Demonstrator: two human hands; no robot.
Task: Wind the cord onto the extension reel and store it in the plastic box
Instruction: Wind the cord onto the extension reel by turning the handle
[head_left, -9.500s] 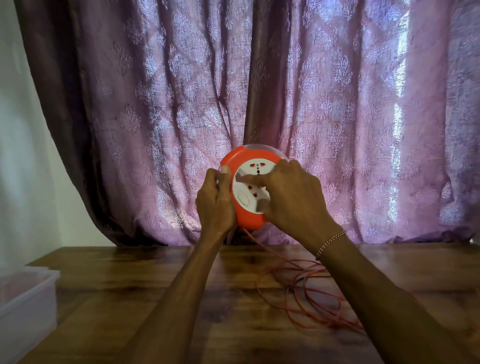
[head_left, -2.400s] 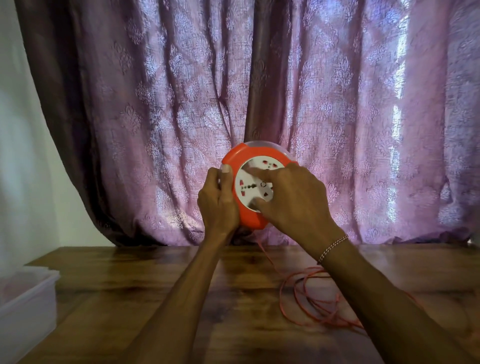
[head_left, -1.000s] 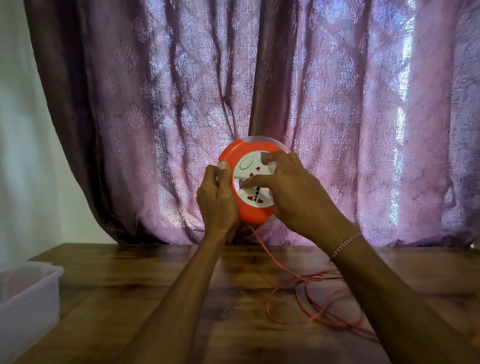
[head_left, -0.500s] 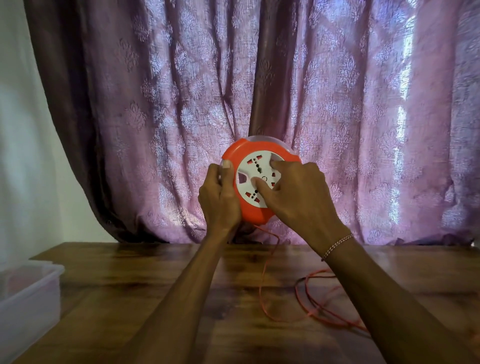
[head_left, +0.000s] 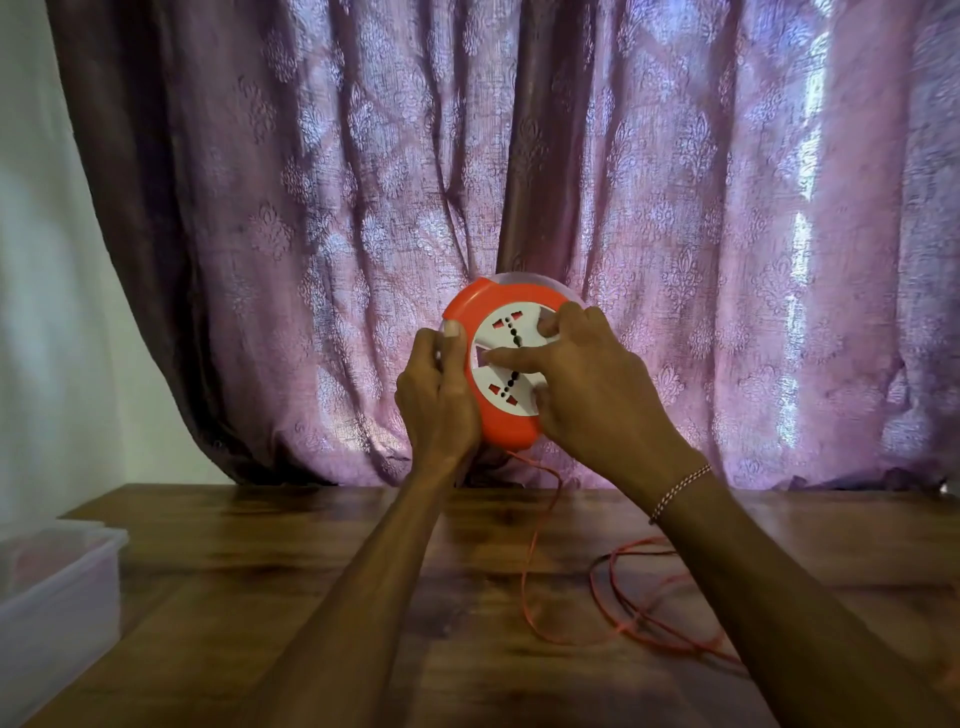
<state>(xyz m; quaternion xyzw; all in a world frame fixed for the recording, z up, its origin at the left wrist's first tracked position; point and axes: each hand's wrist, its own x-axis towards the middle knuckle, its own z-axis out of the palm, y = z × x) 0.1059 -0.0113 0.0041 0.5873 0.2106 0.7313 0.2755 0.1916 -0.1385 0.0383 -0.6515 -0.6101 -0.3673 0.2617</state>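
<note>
Winding unfinished: loose loops of cord (head_left: 644, 608) lie on the bench (head_left: 260, 597), box (head_left: 57, 587) at left holds no reel, while left hand (head_left: 436, 395) clamps the raised reel (head_left: 498, 364) rim and right hand (head_left: 587, 384) fingers press its white face.

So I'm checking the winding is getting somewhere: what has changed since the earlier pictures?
The white socket face has turned under the right hand, and the loose cord on the table has shrunk to fewer loops. Unchanged: the left hand grips the reel in the air, and the plastic box sits at the left.
</note>
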